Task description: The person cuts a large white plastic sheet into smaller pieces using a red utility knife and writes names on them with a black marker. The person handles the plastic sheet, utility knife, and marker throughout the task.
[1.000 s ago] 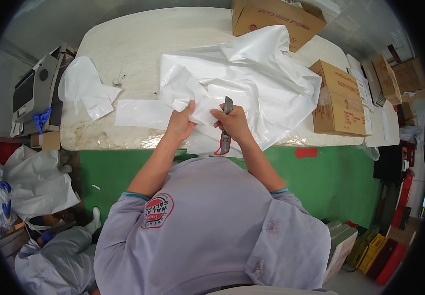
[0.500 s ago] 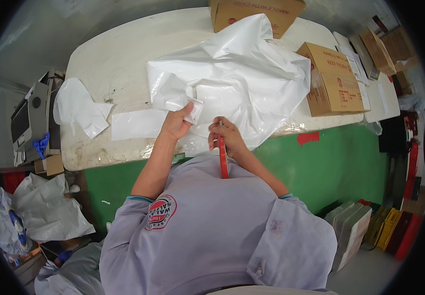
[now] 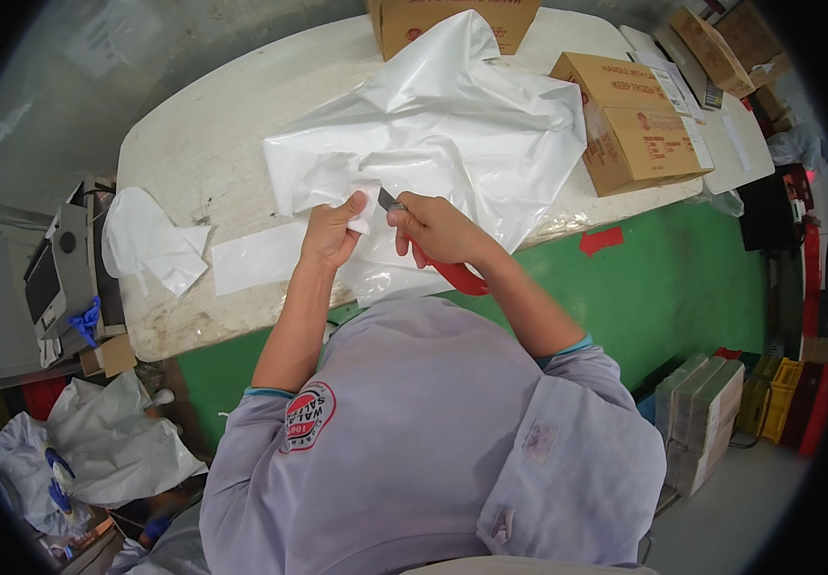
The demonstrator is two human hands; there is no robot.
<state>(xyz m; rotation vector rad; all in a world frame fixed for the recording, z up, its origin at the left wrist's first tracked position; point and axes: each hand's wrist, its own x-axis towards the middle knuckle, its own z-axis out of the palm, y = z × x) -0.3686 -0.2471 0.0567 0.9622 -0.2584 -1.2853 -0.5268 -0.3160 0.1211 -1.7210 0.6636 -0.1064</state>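
Note:
A large white plastic sheet (image 3: 490,144) lies crumpled across the table. My left hand (image 3: 331,233) is closed on a bunched fold at its near side, thumb on top. My right hand (image 3: 438,230) grips red-handled scissors (image 3: 465,278) close to the blades. Their grey metal tip points up and left, very near the pinched fold; whether it touches the plastic I cannot tell. The red handle sticks out below my right palm, toward my body. Left of my left hand lies a flat white strip (image 3: 256,261).
Brown cardboard boxes (image 3: 639,125) stand at the right and the back of the white table (image 3: 203,125). A white plastic piece (image 3: 150,235) lies at the table's left end, near a grey machine (image 3: 64,273). Stacked crates (image 3: 706,407) are on the floor at the right.
My right hand has swung the scissors round, so the blade tip now points up toward the fold. Both hands have come closer together. The whole view has shifted slightly.

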